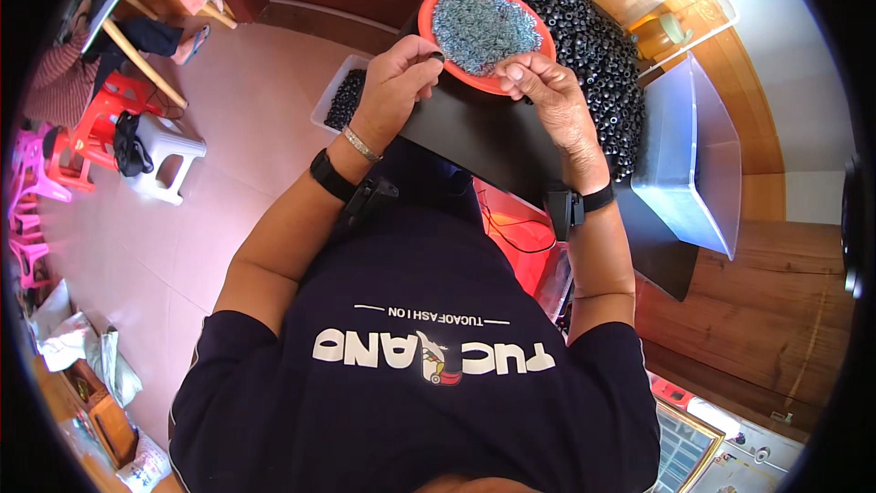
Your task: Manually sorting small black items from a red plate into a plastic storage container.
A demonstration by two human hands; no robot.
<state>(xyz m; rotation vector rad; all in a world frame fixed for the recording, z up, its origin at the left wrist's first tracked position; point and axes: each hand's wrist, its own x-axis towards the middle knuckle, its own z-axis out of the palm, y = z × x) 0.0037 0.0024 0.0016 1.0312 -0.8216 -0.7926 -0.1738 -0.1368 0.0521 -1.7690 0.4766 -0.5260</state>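
My left hand [401, 82] is closed in a pinch at the left side of a red-orange bowl [425, 20]. Between its fingertips is a small black part [436, 56], rounded like those in the pile. Many tiny silvery metal pieces [484, 29] fill the bowl; their exact kind is too small to tell. At the bowl's near right rim, my right hand [552, 100] has thumb and forefinger pressed together. Whatever sits in that pinch is too small to make out. A large pile of black ring-like parts [589, 55] spreads to the right of the bowl.
Below my hands lies a dark tabletop [474, 132]. A white box [321, 114] of black parts stands left of it. Rightward are a clear plastic bin [684, 160] and a jar [659, 35]. Stools [169, 160] and a seated person [59, 91] are at far left.
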